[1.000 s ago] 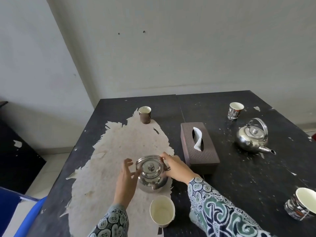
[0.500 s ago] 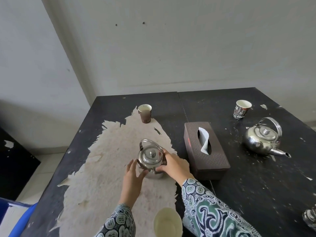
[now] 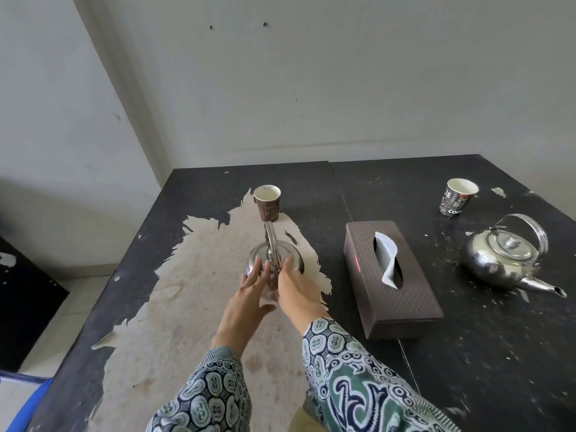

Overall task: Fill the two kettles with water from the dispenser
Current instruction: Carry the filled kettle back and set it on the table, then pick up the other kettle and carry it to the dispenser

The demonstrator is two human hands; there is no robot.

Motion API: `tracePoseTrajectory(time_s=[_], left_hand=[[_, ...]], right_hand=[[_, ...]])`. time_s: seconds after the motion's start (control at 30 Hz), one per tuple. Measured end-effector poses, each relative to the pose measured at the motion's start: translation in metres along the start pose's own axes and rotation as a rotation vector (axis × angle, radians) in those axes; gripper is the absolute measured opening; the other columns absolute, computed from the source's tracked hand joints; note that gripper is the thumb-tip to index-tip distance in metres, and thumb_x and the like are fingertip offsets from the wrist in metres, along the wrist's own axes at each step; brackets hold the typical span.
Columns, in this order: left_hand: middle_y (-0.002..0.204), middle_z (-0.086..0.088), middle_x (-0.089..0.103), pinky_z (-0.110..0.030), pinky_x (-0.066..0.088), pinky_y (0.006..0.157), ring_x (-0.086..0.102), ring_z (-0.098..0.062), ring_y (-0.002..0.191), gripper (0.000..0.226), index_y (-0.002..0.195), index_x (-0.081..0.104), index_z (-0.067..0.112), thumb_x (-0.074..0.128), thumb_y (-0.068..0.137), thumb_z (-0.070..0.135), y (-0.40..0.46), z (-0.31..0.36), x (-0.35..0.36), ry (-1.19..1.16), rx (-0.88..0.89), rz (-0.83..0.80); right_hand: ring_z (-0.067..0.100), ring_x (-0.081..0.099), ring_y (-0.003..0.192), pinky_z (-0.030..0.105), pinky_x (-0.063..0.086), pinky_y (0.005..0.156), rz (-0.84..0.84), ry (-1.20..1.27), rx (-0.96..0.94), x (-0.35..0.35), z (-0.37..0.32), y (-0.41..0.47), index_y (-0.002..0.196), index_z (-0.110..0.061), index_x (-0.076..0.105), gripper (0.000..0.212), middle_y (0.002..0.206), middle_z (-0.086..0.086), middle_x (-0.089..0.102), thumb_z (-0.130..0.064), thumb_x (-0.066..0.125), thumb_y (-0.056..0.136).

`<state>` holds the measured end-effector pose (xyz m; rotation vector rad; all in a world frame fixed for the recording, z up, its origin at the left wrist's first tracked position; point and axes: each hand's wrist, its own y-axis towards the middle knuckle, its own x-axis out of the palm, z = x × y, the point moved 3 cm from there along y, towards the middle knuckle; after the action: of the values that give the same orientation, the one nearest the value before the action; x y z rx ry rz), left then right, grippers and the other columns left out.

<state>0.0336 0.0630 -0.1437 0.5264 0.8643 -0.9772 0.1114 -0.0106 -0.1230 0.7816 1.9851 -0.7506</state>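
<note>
A small steel kettle [image 3: 288,251] stands on the worn pale patch of the black table [image 3: 467,344], its handle upright. My right hand [image 3: 296,291] wraps the kettle's near right side. My left hand [image 3: 249,296] lies with spread fingers flat against its left side. A second steel kettle [image 3: 498,260] with lid and raised handle sits at the far right, spout pointing right and towards me. No dispenser is in view.
A brown paper cup [image 3: 267,202] stands just behind the held kettle. A brown tissue box [image 3: 414,297] lies between the two kettles. A printed paper cup [image 3: 457,198] sits behind the right kettle. A blue chair edge [image 3: 25,406] shows at bottom left.
The kettle between my hands has slid away from me across the table towards the brown cup, and its handle has swung upright. The pale cup near me has dropped almost out of view.
</note>
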Motion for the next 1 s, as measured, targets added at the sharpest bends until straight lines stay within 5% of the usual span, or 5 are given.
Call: tracePoseTrajectory(time_s=[0.27,0.47,0.73,0.93,1.0], left_hand=[[0.150,0.010,0.029,-0.035,0.033,0.108,0.038,-0.018,0.134,0.068,0.137,0.041,0.026,0.071,0.079,0.012,0.008,-0.003,-0.014,-0.051,-0.031,0.069],[0.152,-0.003,0.028,-0.031,0.025,0.110,0.033,-0.022,0.137,0.059,0.138,0.039,0.016,0.063,0.085,0.006,0.011,0.010,-0.034,-0.055,-0.063,-0.108],[0.147,-0.015,0.034,-0.032,0.036,0.098,0.044,-0.028,0.124,0.034,0.122,0.055,0.008,0.052,0.089,0.001,-0.030,0.088,-0.060,-0.209,-0.063,0.217],[0.135,-0.005,0.047,-0.026,0.038,0.090,0.049,-0.014,0.104,0.027,0.110,0.060,0.017,0.051,0.089,0.005,-0.039,0.181,-0.068,-0.210,0.103,0.353],[0.131,-0.001,0.048,-0.011,0.032,0.087,0.048,-0.001,0.093,0.025,0.108,0.061,0.019,0.051,0.089,0.006,-0.039,0.215,-0.058,-0.210,0.163,0.384]], right_hand=[[0.034,0.055,0.112,0.046,0.045,0.096,-0.335,0.063,-0.027,-0.015,0.019,-0.014,0.144,-0.026,-0.017,0.085,0.138,0.019,0.045,-0.039,0.048,0.091],[0.028,0.041,0.129,0.041,0.031,0.107,-0.480,0.093,-0.200,-0.020,0.044,-0.063,0.137,-0.013,0.036,0.044,0.143,0.012,0.043,-0.030,0.039,0.096],[0.013,0.056,0.114,0.031,0.042,0.102,-0.249,0.364,-0.117,-0.102,0.105,-0.106,0.127,-0.017,0.051,0.034,0.129,0.000,0.059,-0.024,0.047,0.094],[0.019,0.067,0.091,0.016,0.038,0.056,-0.019,0.379,-0.051,-0.184,0.181,-0.123,0.096,-0.022,0.064,0.015,0.104,0.009,0.070,-0.021,0.050,0.091],[0.021,0.066,0.086,0.014,0.038,0.052,0.049,0.385,-0.028,-0.210,0.213,-0.131,0.093,-0.018,0.064,0.016,0.103,0.011,0.070,-0.018,0.048,0.091]])
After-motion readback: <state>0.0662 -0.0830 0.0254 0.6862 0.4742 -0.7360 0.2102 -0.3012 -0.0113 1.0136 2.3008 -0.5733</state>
